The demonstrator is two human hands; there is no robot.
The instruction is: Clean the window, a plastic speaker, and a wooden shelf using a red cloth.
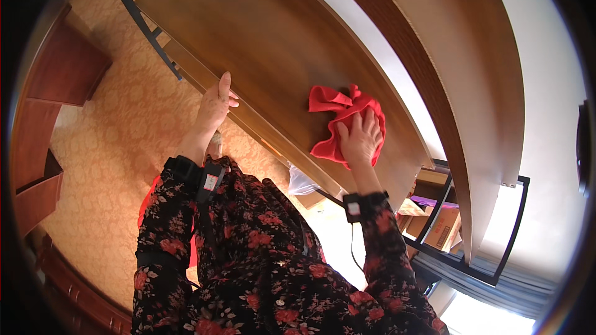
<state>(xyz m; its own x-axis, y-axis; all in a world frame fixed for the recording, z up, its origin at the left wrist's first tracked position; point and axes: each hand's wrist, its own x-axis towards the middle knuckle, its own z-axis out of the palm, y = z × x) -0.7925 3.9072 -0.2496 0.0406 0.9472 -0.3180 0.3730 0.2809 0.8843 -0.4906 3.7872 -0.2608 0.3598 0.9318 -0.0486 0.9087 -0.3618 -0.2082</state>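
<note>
A long brown wooden board (267, 37) slants across the upper middle, mounted in a black metal frame. On its right half lies a crumpled red cloth (329, 99). My right hand (362, 141) presses on this cloth, palm down with fingers stretched out and slightly apart. At the board's near edge, my left hand (215, 107) grips the rim with the thumb up and the fingers curled; part of that grip is hidden. Dark floral sleeves cover both arms, with a black strap around each wrist.
A higher curved-looking board (459, 43) passes over the right side, near a white wall (546, 68). Cardboard boxes (442, 229) sit below at right, by a black metal frame (506, 236). Reddish wooden furniture (68, 74) stands left on the orange patterned floor (118, 149).
</note>
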